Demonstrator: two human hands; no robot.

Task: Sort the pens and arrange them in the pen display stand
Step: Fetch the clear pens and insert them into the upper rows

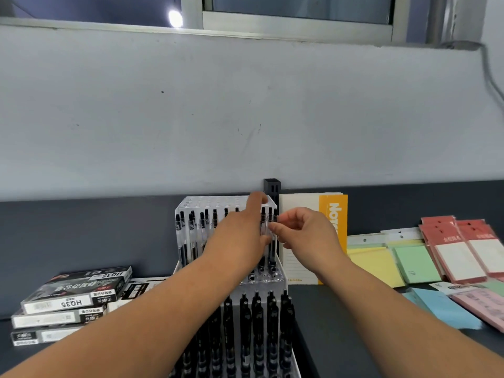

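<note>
Left hand (240, 236) reaches into the upper tier of the pen display stand (188, 205), fingers loosely spread against a clear-barrelled pen (266, 227); whether it grips the pen, cannot tell. Right hand (302, 236), just beside at 3 o'clock, has thumb and forefinger pinched on the same pen. More clear pens (191, 233) stand upright at 9 o'clock of the left hand. Black pens (259, 323) fill the lower tier at 6 o'clock. Boxes marked HQ35 (71, 298) lie stacked at 8 o'clock on the dark table (81, 236). A notebook with an orange band (332, 214) leans at 3 o'clock; coloured note pads (414, 263) beyond it.
</note>
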